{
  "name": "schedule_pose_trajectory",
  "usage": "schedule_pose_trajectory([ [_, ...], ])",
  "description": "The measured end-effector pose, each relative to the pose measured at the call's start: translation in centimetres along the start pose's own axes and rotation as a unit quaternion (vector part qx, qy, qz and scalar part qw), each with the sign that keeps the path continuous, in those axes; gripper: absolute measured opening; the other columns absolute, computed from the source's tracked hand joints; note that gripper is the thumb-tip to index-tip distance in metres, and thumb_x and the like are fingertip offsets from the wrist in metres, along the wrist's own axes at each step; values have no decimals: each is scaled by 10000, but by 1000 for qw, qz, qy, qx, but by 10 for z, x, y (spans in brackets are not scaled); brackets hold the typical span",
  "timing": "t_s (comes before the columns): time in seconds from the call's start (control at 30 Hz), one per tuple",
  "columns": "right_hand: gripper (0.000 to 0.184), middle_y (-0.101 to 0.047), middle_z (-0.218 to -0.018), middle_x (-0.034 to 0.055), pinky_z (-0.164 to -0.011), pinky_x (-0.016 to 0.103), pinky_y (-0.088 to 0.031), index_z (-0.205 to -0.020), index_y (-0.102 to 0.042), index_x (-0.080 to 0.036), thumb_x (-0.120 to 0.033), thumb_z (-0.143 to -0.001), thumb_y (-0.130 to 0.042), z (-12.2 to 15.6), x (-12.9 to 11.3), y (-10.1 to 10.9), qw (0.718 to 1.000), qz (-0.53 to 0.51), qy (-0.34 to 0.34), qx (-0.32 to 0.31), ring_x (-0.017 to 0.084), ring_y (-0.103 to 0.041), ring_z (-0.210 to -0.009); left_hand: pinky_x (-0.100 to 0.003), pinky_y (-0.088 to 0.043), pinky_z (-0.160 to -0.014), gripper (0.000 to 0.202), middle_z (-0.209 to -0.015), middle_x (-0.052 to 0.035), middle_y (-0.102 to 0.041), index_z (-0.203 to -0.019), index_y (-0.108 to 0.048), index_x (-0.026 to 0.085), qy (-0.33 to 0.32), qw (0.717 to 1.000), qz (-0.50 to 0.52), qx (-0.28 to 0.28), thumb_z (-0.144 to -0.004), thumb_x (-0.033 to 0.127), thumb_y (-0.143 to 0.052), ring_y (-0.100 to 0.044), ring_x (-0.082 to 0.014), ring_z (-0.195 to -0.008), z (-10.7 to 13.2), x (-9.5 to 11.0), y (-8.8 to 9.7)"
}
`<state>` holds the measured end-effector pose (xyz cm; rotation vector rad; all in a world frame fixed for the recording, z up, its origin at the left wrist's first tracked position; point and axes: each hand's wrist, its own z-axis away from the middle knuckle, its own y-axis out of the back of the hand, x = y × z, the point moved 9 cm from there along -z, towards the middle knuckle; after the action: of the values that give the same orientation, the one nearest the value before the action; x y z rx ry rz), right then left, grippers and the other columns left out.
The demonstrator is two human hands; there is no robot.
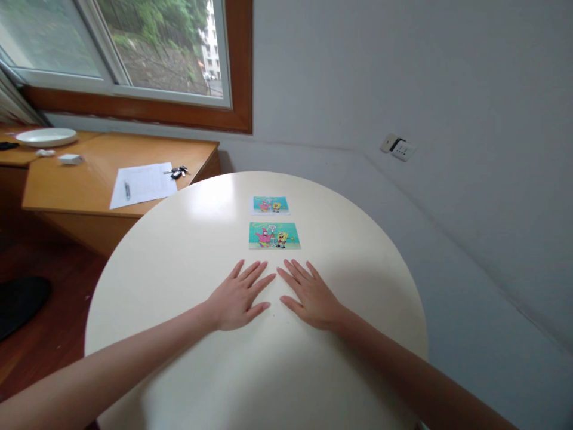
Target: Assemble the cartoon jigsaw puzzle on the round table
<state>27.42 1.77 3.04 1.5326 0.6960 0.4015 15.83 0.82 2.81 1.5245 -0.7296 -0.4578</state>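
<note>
My left hand (242,295) lies flat on the white round table (188,263), fingers spread and holding nothing. Opposite it, my right hand (311,294) also rests palm down with its fingers apart. Just beyond the fingertips of both hands is a teal cartoon picture (274,236), which looks like an assembled puzzle with pink, grey and yellow characters. Neither hand touches it. Farther back lies a smaller card (270,205) with a matching picture and a white border.
Left of the table stands a wooden desk (94,179) bearing a printed paper (145,184), a pen (128,191), keys (178,172), a small white box (70,159) and a white plate (47,137). A wall with a socket (403,150) borders the right side.
</note>
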Motion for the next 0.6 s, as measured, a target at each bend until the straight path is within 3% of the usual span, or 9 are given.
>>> schedule_pose_trajectory([
  [0.17,333,-628,-1222,98,-1027,428,-395,-1155,-620,-209,-264,-922,-389,-14,21,13,994,-60,-7,92,201,-542,-1179,-539,-180,-1119,541,-1482,-130,-350,-1402,-374,242,7,999,34,11,-926,498,-340,-296,-269,-1376,0,-2,2],
  [0.23,337,-647,-1177,107,-1000,406,-421,-1130,-629,-187,-232,-914,-374,-23,39,18,988,-65,-39,138,201,-560,-1147,-514,-226,-1114,504,-1442,-135,-412,-1379,-399,213,37,996,75,40,-941,448,-314,-353,-251,-1346,-3,-11,5],
  [0.33,397,-558,-1313,127,-1041,410,-388,-1233,-564,-135,-226,-910,-352,-42,72,19,978,-53,-111,168,219,-498,-1229,-438,-341,-1070,486,-1374,-154,-477,-1338,-427,161,132,971,157,124,-940,405,-292,-438,-230,-1279,-13,-45,13],
  [0.43,454,-493,-1376,159,-1074,393,-354,-1308,-491,-65,-210,-915,-318,-62,102,15,970,-62,-177,155,224,-444,-1288,-398,-394,-1022,467,-1294,-143,-543,-1283,-467,149,236,924,226,198,-925,398,-302,-517,-223,-1195,-23,-90,18],
  [0.6,454,-592,-1279,117,-1047,368,-390,-1282,-541,-113,-187,-916,-281,-84,137,10,949,-132,-240,153,199,-553,-1184,-392,-398,-976,434,-1139,-116,-655,-1240,-510,155,391,852,255,238,-905,347,-312,-581,-232,-1099,-37,-146,24],
])
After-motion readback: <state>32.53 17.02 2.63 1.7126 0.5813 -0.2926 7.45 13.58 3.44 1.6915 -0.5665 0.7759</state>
